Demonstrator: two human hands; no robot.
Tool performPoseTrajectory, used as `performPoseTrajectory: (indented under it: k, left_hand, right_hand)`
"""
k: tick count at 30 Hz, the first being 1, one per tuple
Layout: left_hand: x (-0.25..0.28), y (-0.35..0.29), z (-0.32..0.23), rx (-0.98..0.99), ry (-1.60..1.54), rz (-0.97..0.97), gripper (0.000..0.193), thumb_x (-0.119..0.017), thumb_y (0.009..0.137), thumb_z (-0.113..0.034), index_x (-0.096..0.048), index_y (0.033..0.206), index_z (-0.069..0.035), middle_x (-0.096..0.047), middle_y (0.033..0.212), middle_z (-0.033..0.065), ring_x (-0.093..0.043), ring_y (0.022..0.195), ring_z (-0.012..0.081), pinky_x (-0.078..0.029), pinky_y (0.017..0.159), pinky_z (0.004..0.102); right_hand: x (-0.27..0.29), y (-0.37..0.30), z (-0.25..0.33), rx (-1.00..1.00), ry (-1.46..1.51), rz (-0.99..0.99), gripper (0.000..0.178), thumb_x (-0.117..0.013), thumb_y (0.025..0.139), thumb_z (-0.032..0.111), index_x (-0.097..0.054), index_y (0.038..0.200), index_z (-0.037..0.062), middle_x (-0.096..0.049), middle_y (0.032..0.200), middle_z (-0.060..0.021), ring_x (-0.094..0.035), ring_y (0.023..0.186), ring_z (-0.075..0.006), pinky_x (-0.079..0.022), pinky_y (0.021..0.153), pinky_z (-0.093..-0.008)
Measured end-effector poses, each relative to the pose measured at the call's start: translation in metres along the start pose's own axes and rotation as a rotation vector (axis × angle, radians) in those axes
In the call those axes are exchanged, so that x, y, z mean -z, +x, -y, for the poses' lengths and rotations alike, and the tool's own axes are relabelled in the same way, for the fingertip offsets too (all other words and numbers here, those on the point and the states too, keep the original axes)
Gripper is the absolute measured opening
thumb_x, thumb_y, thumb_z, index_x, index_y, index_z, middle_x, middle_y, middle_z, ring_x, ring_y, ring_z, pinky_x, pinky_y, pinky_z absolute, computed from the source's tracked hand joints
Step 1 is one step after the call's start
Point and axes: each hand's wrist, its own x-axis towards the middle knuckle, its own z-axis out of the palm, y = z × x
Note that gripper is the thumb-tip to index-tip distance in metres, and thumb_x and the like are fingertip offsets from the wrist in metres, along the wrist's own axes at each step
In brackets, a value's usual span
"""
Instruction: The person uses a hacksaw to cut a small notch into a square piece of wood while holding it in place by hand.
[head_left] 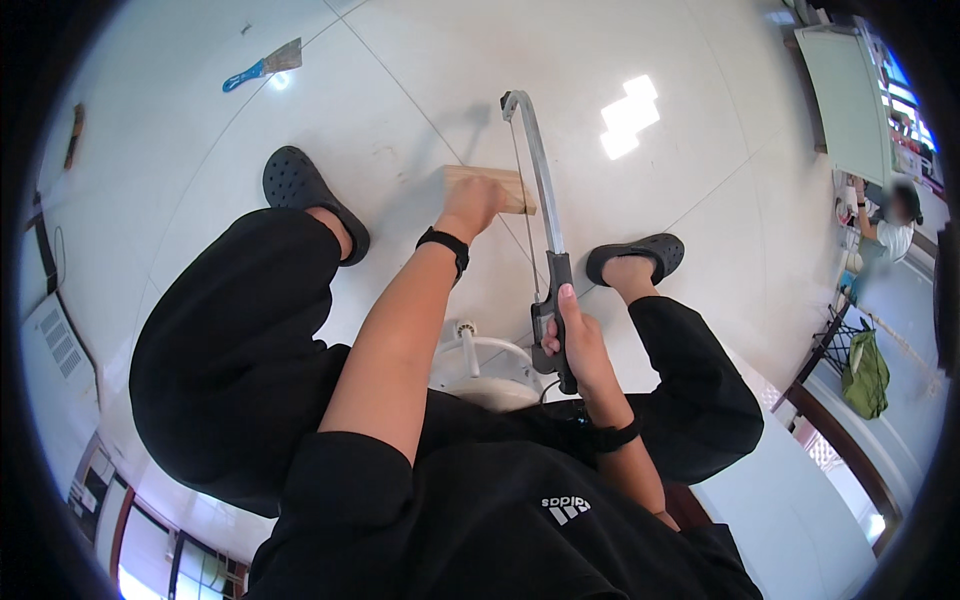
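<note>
A pale wooden board [517, 192] lies low over the tiled floor between my feet. My left hand [473, 208] is closed on it, knuckles up; the fingertips are hidden. In my right hand [580, 345] is the dark handle of a hacksaw [547, 185], the thumb lying along the grip. The saw's silver frame reaches away from me, its hooked far end beyond the board. Its thin blade passes across the board's right end, close to my left hand. Whether the teeth have cut into the wood cannot be made out.
A scraper [262, 68] with a blue handle lies on the floor at the far left. Under me is a white stool [490, 392] with a caster. Another person [890, 235] is at the right, near a pale cabinet [845, 100] and a green bag [865, 375].
</note>
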Motion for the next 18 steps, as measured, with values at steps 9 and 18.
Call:
performPoseTrajectory:
  k: [9, 18]
  left_hand:
    - [0.036, 0.028, 0.008, 0.112, -0.026, 0.13, 0.011, -0.062, 0.073, -0.003, -0.069, 0.081, -0.006, -0.069, 0.087, 0.0137, -0.067, 0.085, 0.0311, -0.055, 0.074, 0.0373]
    - [0.021, 0.027, 0.0, 0.063, 0.0, 0.093, 0.011, -0.061, 0.072, -0.003, -0.069, 0.08, -0.005, -0.068, 0.085, 0.0188, -0.067, 0.082, 0.0339, -0.055, 0.074, 0.04]
  right_hand:
    - [0.009, -0.009, 0.001, 0.027, -0.068, -0.004, 0.06, -0.042, 0.094, 0.057, -0.046, 0.062, 0.006, -0.043, 0.054, -0.0016, -0.042, 0.051, -0.0115, -0.035, 0.053, -0.0248]
    - [0.006, 0.012, 0.001, 0.083, -0.198, -0.085, 0.073, -0.045, 0.089, 0.064, -0.052, 0.051, 0.0018, -0.047, 0.048, -0.0053, -0.049, 0.047, -0.0156, -0.042, 0.05, -0.0302]
